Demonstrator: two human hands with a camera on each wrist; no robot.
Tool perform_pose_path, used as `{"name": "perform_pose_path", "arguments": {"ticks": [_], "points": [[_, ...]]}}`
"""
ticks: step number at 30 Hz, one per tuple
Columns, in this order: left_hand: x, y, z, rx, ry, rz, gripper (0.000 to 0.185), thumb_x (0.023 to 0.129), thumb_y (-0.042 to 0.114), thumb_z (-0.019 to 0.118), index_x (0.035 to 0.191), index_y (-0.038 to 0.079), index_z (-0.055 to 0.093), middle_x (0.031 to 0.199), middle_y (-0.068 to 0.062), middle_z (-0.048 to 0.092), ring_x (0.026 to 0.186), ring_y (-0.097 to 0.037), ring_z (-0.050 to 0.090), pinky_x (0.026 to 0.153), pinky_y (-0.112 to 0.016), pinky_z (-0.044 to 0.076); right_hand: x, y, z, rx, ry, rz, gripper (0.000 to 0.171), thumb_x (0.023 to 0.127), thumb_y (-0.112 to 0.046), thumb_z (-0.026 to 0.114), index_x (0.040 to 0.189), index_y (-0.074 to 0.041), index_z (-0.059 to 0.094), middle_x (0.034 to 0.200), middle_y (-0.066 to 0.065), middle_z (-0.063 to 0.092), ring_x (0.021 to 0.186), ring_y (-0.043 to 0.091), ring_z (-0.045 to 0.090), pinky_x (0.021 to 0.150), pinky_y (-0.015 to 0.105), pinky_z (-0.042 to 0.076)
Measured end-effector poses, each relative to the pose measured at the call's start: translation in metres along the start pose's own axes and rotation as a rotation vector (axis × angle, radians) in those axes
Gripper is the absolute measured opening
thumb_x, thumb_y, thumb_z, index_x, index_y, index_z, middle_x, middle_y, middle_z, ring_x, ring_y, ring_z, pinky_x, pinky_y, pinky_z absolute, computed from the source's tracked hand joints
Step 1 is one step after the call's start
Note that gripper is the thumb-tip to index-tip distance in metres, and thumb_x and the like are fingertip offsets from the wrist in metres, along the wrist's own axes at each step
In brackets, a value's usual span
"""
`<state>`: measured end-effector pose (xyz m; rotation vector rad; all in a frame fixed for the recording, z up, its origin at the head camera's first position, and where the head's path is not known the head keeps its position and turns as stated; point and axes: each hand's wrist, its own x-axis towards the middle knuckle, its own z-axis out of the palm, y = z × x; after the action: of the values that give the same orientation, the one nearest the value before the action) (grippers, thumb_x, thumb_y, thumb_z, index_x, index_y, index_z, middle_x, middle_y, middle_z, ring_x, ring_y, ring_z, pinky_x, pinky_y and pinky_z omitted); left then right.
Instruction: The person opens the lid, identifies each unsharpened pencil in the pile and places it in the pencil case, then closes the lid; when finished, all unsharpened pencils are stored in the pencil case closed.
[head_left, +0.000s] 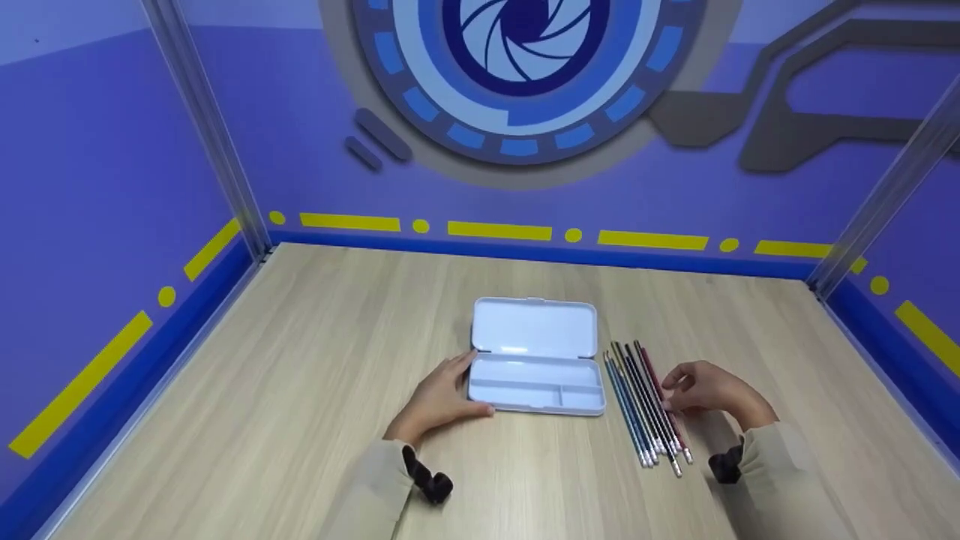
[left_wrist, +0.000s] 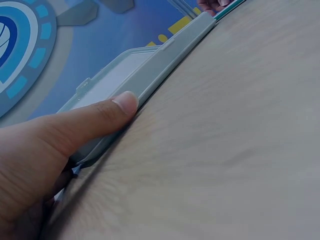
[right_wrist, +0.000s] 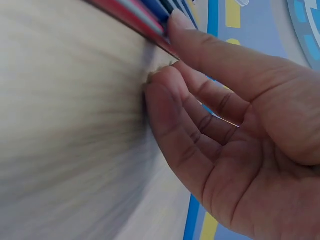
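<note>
A white pencil case (head_left: 534, 328) lies with its lid raised, showing a long compartment and a divided front row. My left hand (head_left: 442, 394) holds its left end, fingers along the side and thumb on the front wall, as the left wrist view of the case (left_wrist: 167, 62) also shows. Right of it lies a bunch of pencils (head_left: 637, 401), blue, dark and red, eraser ends toward me. Beside them is my right hand (head_left: 709, 391), fingers loosely bent. In the right wrist view its thumb (right_wrist: 200, 47) touches the pencils (right_wrist: 131, 12), while the other fingertips are low at the tabletop.
The wood-grain table (head_left: 300, 375) runs back to a purple-blue wall (head_left: 285, 135) with yellow dashes. Side panels stand left and right, joined at clear corner posts (head_left: 217, 150). Dark straps (head_left: 429, 476) hang at both sleeve cuffs.
</note>
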<state>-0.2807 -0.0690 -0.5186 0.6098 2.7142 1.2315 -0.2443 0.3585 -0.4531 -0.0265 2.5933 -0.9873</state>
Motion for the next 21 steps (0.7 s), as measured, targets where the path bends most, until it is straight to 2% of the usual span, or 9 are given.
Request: {"name": "perform_pose_path", "arguments": {"ticks": [13,21], "points": [[0.004,0.002,-0.009,-0.017,0.02,-0.006,0.105,0.065,0.051,0.084,0.151,0.018,0.033,0.155,-0.009,0.034,0.143,-0.042,0.025,0.115,-0.055,0.026,0.011,-0.007,-0.007,0.001,0.013,0.008,0.036,0.079,-0.012,0.077,0.106,0.005,0.06,0.086,0.006,0.062,0.072,0.014,0.055,0.064,0.028,0.048],[0.0,0.001,-0.002,-0.02,0.003,0.007,0.103,0.066,0.05,0.084,0.15,0.017,0.035,0.154,-0.012,0.035,0.142,-0.042,0.027,0.115,-0.056,0.026,0.003,0.003,-0.001,0.008,0.019,0.002,0.035,0.08,-0.013,0.076,0.105,0.005,0.06,0.089,0.007,0.062,0.075,0.015,0.054,0.065,0.029,0.047]]}}
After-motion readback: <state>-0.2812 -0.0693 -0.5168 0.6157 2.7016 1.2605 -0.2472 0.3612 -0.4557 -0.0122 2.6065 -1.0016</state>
